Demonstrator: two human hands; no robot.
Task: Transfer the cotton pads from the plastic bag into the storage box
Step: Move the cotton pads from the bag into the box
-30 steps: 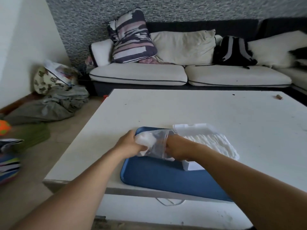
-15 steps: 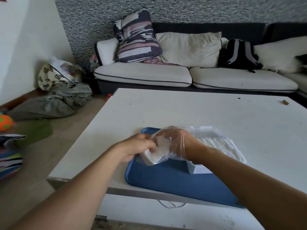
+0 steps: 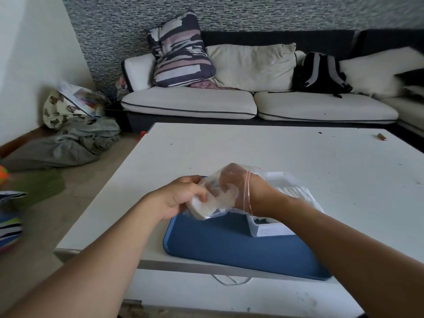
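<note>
Above a blue tray [image 3: 229, 244], the right hand [image 3: 231, 180] sits wrist-deep inside the plastic bag [image 3: 229, 191], fingers curled on cotton pads [image 3: 204, 206]; left hand [image 3: 181, 196], at 9 o'clock, pinches the bag.

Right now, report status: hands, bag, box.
Left hand grips plastic bag outside. Right hand inside bag, on cotton pads. Storage box on tray, unobstructed.

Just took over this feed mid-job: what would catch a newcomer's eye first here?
The right hand is pushed wrist-deep inside the clear plastic bag, held above the blue tray at the table's near edge, while the left hand grips the bag's closed end. Just right, the white storage box on the tray already holds a row of cotton pads.
</note>
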